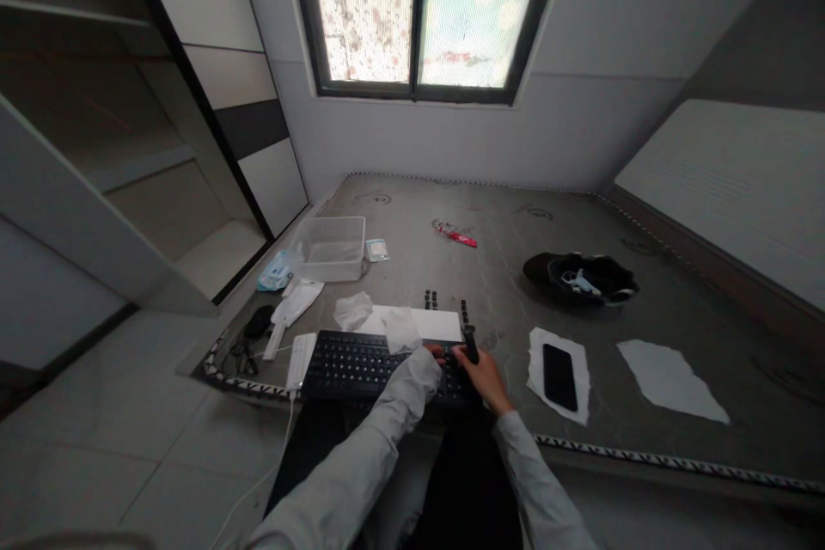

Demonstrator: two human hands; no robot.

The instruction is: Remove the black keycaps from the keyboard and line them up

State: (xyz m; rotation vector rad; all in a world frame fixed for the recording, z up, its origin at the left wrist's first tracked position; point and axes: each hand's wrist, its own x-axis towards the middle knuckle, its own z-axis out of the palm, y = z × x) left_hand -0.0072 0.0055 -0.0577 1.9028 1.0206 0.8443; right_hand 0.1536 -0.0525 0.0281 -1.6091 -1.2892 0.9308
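A black keyboard point(351, 363) lies along the near edge of the mattress, across my knees. My right hand point(485, 375) is closed around a black brush-like tool point(471, 345), held upright over the keyboard's right end. My left hand point(436, 353) is at the keyboard's right part, close to the right fingertips. The sleeve hides most of it, so its grip is unclear. Several loose black keycaps point(464, 311) stand in short rows behind the keyboard. A crumpled white tissue point(400, 330) lies over the keyboard's back edge, partly on a white sheet point(442, 325).
To the right, a black phone point(559, 376) lies on a tissue, with another flat tissue point(672, 381) beyond. A dark cap point(580, 278) holds something pale blue. A clear plastic box point(330, 249), a white strip point(301, 361) and a black mouse point(259, 322) are left. A red item point(461, 238) lies farther back.
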